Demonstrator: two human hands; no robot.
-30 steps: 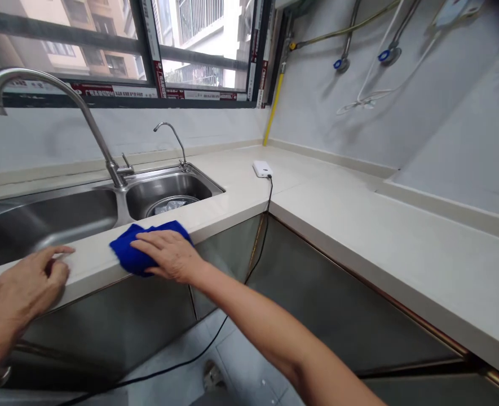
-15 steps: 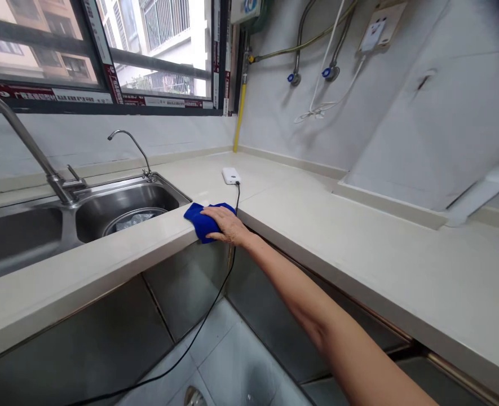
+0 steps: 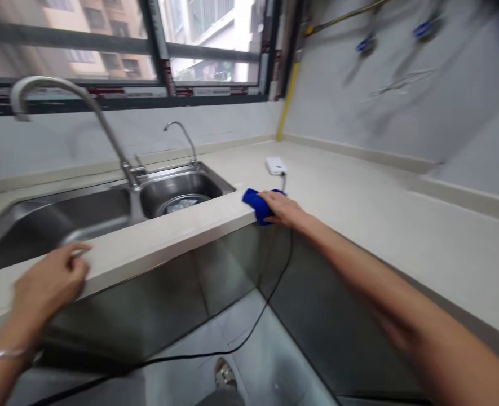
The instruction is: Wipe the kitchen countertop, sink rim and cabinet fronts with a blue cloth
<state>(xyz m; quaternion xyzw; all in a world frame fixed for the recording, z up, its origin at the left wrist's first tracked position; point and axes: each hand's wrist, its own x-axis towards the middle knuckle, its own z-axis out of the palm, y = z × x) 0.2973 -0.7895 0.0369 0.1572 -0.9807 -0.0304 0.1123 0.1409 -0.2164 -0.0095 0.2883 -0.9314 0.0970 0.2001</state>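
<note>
My right hand point(image 3: 283, 208) presses a blue cloth point(image 3: 255, 204) onto the cream countertop point(image 3: 359, 203) at its inner corner, fingers closed over the cloth. Just behind it lies a small white device point(image 3: 276, 165) with a black cable point(image 3: 274, 293) hanging down to the floor. My left hand point(image 3: 50, 282) rests on the counter's front edge by the sink, fingers curled against the edge, holding nothing that I can see. A bangle sits on that wrist.
A double steel sink point(image 3: 105, 206) with a tall faucet point(image 3: 75, 113) and a small tap point(image 3: 184, 135) sits left of the cloth. A round strainer point(image 3: 181, 204) lies in the right basin. A window runs behind. My shoe point(image 3: 224, 375) shows on the grey floor tiles.
My right hand has slid the blue cloth rightward along the counter edge from near the sink to the corner. My left hand left view and is back on the edge.
</note>
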